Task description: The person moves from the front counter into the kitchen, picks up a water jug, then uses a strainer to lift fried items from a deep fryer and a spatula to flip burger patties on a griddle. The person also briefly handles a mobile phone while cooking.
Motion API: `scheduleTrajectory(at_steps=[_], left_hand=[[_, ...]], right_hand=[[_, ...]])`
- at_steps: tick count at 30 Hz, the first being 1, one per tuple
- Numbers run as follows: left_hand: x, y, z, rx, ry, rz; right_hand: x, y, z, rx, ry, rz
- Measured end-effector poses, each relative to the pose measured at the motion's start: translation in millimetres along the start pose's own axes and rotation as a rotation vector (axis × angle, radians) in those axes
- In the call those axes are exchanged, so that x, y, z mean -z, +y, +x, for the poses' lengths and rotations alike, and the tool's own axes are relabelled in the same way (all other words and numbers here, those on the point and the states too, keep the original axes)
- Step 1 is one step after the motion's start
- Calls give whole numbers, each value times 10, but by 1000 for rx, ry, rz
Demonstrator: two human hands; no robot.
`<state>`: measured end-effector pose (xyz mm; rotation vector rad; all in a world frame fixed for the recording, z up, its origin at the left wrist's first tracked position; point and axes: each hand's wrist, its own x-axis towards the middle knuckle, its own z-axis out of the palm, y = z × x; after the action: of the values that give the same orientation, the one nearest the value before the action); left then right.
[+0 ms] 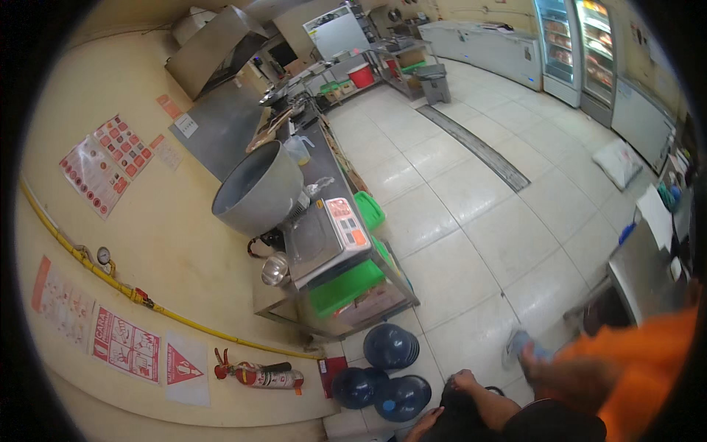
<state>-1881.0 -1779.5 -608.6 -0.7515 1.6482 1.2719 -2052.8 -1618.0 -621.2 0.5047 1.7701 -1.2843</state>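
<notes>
My right hand point(465, 380) rests with curled fingers on the dark cloth over my knee point(454, 406). Lower down, at the bottom edge, my left hand point(426, 424) lies against the same dark cloth and is partly cut off. Whether either hand grips anything is too small to tell. Nearest to both hands on the floor are a dark blue water jug point(403, 399) with a light blue cap, a second jug point(359, 387) and a third jug point(389, 347).
A steel worktable holds a digital scale point(326, 237), a large grey metal pot point(259, 188) and a plastic measuring jug point(298, 148). A fire extinguisher point(265, 377) is by the wall. Close at right is a person in orange point(635, 353). A floor drain grate point(475, 146) crosses the tiles.
</notes>
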Motion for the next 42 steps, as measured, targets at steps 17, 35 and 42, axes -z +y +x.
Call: scheduleTrajectory(at_steps=[17,35,42], left_hand=[[3125,4522,1993,-558,40,503],[5060,8396,3842,-465,324,8],[5989,8976,4905,-313,231,156]], right_hand=[[3211,-1314,2054,76,341,207],[5431,-6795,5908,180,276,-215],[5495,-10252,7445,408,299,48]])
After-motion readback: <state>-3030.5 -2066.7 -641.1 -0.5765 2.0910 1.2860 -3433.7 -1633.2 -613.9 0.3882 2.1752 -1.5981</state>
